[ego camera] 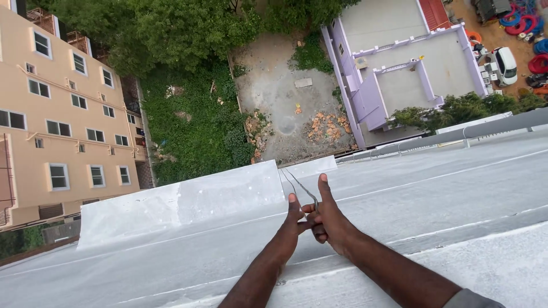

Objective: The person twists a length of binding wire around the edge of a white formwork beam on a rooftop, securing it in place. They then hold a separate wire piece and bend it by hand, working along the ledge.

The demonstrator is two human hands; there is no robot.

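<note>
Two bare hands meet at lower centre of the frame, stretched out over a pale grey concrete roof edge [399, 188] with a smooth, faintly streaked surface. The left hand [294, 219] has its fingers curled and pressed against the right hand [328, 219], whose fingers are closed on a thin, bent metal wire [301, 187]; the right thumb sticks straight up. How firmly the left hand grips the wire cannot be told. The wire runs as two slim strands from the hands up toward the parapet slab [182, 202], a flat whitish block at centre left. Beyond the edge, far below, lie a bare concrete yard [285, 91] with heaps of reddish rubble, dense green shrubs, a peach-coloured building [63, 114] at the left, a lilac-walled house [399, 68] at upper right and a white car [505, 64] near the right margin.
</note>
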